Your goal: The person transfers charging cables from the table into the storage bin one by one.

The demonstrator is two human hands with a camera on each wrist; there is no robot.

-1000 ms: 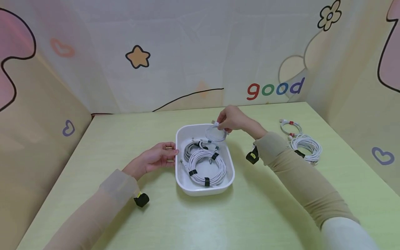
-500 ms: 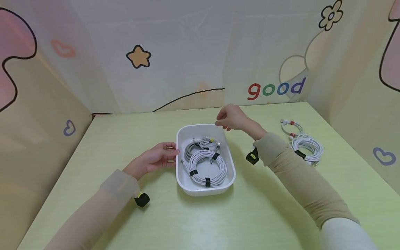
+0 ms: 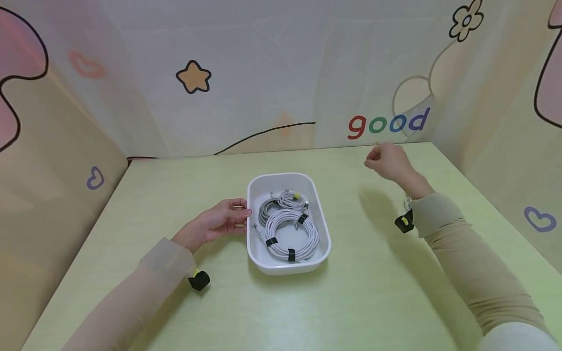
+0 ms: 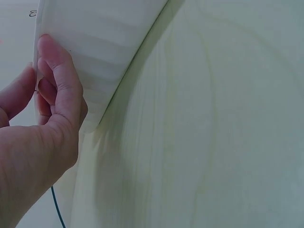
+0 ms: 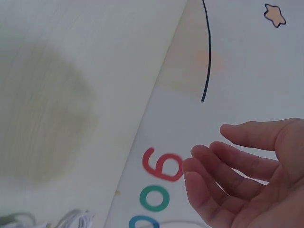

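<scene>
My left hand [image 3: 219,219] pinches the left rim of a white plastic bin [image 3: 287,269], thumb at the rim and fingers against the outer wall, as the left wrist view also shows. Inside the bin lie a large white coiled cable [image 3: 313,238] with black straps, a grey coiled cable [image 3: 263,213] partly under it, and a small white coiled cable [image 3: 290,200] with a yellow tie on top toward the back. My right hand [image 3: 391,161] hovers above the back right of the table with loosely bent fingers, thumb apart, holding nothing.
A white cable coil [image 5: 78,220] shows at the lower left edge of the right wrist view; in the head view my right arm hides the cables there. A printed fabric backdrop [image 3: 263,73] stands behind the light green table [image 3: 184,312].
The small white cable coil left my right hand and dropped into the bin. My right hand then moved right, away from the bin. The left hand stayed at the rim.
</scene>
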